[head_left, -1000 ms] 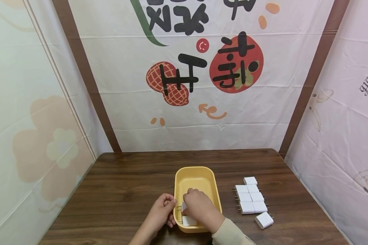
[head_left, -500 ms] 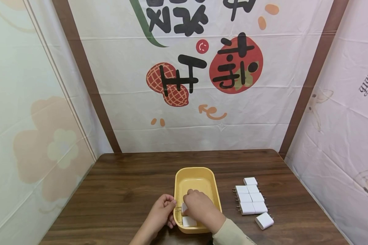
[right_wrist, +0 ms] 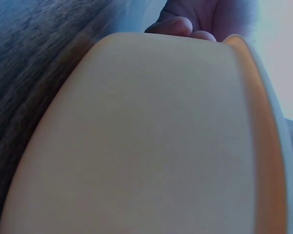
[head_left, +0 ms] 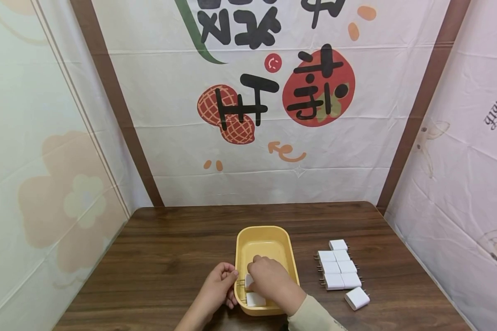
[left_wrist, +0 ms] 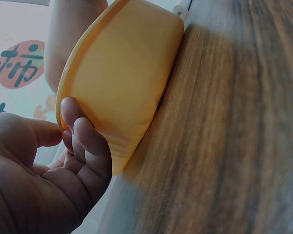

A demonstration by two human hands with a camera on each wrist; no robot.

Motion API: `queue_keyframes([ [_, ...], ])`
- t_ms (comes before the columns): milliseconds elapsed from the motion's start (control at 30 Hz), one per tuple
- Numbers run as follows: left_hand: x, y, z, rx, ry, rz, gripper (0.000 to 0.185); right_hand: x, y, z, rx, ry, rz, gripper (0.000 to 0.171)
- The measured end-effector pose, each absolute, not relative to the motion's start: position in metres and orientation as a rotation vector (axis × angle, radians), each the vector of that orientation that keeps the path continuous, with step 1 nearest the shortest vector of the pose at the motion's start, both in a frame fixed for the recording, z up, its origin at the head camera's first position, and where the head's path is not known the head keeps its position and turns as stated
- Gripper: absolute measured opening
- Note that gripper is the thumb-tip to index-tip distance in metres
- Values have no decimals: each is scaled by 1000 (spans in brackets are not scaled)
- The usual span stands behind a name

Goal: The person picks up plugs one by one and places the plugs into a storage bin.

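Note:
A yellow bin (head_left: 269, 246) stands on the wooden table, its long side running away from me. With thumb and fingers my left hand (head_left: 218, 286) pinches the bin's left rim; the left wrist view shows the hand (left_wrist: 49, 170) thumb inside, fingertips against the outer wall. Reaching down into the bin, my right hand (head_left: 273, 280) holds a white plug-in charger (head_left: 249, 282), prongs pointing left. Its fingertips are largely hidden. Nearer to me in the bin lies another white charger (head_left: 256, 299). The bin's outer wall (right_wrist: 136, 136) fills most of the right wrist view.
Right of the bin, several white chargers (head_left: 339, 266) sit in two touching columns, prongs outward. One charger (head_left: 338, 244) lies at their far end, and a tilted one (head_left: 357, 298) lies nearer. Printed cloth walls (head_left: 273, 184) rise behind and beside the table (head_left: 178, 253).

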State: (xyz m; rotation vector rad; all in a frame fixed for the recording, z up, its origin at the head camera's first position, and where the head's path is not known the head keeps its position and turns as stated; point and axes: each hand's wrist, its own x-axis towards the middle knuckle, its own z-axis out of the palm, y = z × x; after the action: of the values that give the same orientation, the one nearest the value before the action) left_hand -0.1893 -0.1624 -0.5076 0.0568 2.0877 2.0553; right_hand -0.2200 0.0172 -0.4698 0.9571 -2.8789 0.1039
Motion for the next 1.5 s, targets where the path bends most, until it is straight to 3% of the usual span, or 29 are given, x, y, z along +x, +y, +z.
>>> queue_keyframes([
  [1500, -189, -161, -508, 21, 2106, 2044, 28, -233, 71, -418, 814, -2856, 325, 35],
])
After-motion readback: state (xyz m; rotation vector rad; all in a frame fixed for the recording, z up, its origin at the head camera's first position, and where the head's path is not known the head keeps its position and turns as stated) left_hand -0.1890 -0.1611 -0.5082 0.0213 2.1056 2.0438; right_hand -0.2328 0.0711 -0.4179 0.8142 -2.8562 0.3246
